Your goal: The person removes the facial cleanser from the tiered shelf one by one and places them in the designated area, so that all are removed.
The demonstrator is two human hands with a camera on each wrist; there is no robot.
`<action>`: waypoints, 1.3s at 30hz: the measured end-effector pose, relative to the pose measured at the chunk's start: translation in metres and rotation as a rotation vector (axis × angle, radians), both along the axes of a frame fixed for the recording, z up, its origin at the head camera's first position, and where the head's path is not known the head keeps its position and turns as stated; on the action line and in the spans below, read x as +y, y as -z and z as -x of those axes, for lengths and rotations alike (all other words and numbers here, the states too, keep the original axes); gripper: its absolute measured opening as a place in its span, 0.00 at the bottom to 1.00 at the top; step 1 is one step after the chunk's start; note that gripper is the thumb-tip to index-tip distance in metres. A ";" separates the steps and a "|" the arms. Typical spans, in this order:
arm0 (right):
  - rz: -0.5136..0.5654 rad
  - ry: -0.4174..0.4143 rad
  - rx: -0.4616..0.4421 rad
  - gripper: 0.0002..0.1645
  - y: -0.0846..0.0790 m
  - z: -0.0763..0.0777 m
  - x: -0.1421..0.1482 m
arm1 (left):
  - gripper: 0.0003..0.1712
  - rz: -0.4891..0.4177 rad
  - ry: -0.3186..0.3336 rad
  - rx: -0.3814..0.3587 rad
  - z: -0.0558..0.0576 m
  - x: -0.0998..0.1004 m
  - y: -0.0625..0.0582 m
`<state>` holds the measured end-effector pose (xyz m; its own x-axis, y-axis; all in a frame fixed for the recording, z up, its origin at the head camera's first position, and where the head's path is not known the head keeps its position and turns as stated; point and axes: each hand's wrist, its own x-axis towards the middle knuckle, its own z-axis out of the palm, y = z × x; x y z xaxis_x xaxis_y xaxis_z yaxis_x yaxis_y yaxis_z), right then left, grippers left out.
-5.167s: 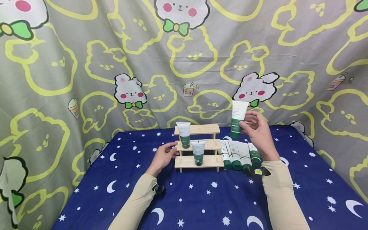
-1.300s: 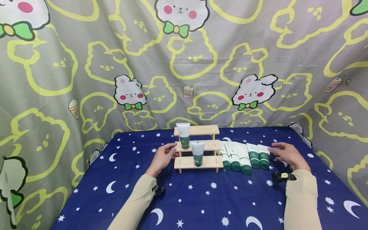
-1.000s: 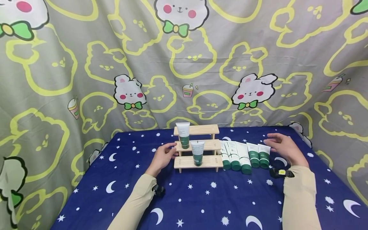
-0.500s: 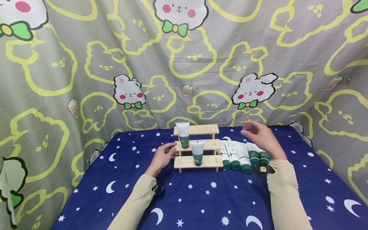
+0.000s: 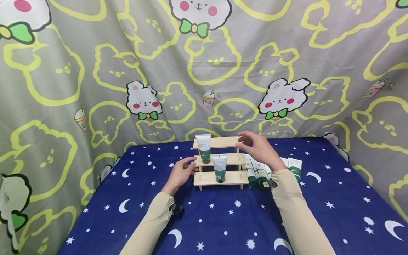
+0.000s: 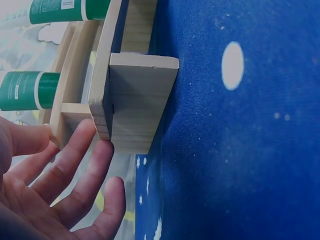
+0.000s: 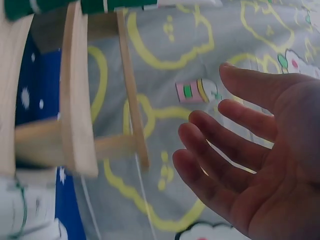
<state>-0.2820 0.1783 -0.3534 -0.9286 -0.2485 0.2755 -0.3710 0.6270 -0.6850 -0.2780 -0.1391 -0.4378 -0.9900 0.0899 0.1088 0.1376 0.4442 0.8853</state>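
A three-step wooden stand [image 5: 220, 179] holds two white and green squeeze tubes, caps down: one tube [image 5: 204, 147] on the middle step, another [image 5: 220, 170] on the lowest. My left hand [image 5: 181, 175] grips the stand's left end. In the left wrist view, its thumb touches the middle step and fingertips reach the lowest step [image 6: 102, 75]. My right hand [image 5: 259, 148] is at the right end of the top step [image 5: 216, 142], nothing in it, fingers loosely bent. The right wrist view shows them apart from the stand.
Several similar tubes [image 5: 251, 171] lie in a row right of the stand, partly covered by my right forearm. One tube [image 5: 295, 168] shows at the row's right end. A blue starry cloth [image 5: 229, 226] covers the table. A patterned curtain [image 5: 178, 71] hangs behind.
The right hand held a tube upright earlier; a tube then lay at the row's right end. The right hand, without a tube, has since moved left to the top step. The left hand stayed.
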 end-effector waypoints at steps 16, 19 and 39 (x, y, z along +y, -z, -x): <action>0.061 -0.146 0.051 0.24 -0.028 0.018 -0.055 | 0.20 -0.010 0.010 -0.022 0.000 0.001 -0.003; 0.064 -0.174 0.055 0.22 -0.029 0.021 -0.063 | 0.20 -0.012 0.011 -0.020 0.000 0.001 -0.003; -0.020 -0.232 0.036 0.16 -0.033 0.025 -0.085 | 0.20 -0.028 0.006 -0.022 0.001 0.000 -0.001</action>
